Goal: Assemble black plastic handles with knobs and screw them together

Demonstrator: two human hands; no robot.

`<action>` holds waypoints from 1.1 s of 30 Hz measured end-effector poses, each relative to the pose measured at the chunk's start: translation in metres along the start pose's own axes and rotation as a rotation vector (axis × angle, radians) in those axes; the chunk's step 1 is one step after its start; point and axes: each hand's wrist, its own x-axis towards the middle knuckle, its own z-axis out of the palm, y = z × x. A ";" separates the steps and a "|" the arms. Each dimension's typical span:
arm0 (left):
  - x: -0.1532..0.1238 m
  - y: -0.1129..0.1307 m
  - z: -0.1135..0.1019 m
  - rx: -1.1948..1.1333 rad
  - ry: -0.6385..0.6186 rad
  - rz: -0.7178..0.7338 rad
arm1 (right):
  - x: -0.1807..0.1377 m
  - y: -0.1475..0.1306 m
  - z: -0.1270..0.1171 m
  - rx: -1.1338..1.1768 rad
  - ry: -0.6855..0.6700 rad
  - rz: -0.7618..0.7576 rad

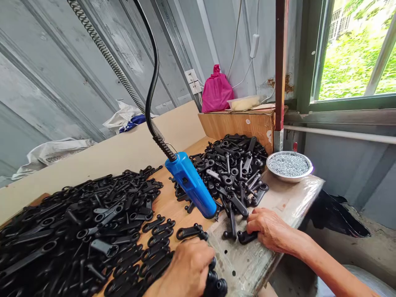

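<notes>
My right hand (269,229) is closed, its fingertips gripping a black crank-like lever (246,237) on the plastic-covered table edge. Beside it lies another black lever (231,225), leaning toward the big pile. At the front, my left hand (192,264) curls down among laid-out black levers; its fingertips are hidden, so what it holds cannot be made out. Just past its knuckles lies one lever (190,232) with a ring end. More levers stand in rows (156,249) to its left, and several knobbed ends (216,284) show to its right.
A blue electric screwdriver (192,185) hangs from a spring and black cable above the table. Black levers form a left heap (102,214) and a back heap (232,165). A bowl of small metal screws (290,178) stands right. A pink bag (217,91) sits on a wooden box (238,123).
</notes>
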 end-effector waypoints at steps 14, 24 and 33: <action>0.028 0.043 0.010 0.130 -0.191 0.111 | 0.025 -0.010 -0.013 -0.177 0.171 0.244; 0.042 0.011 -0.010 0.138 0.203 0.096 | 0.006 0.018 -0.048 0.048 0.226 0.465; 0.088 -0.010 -0.015 0.184 0.193 0.356 | -0.028 -0.005 -0.046 0.376 -0.295 0.211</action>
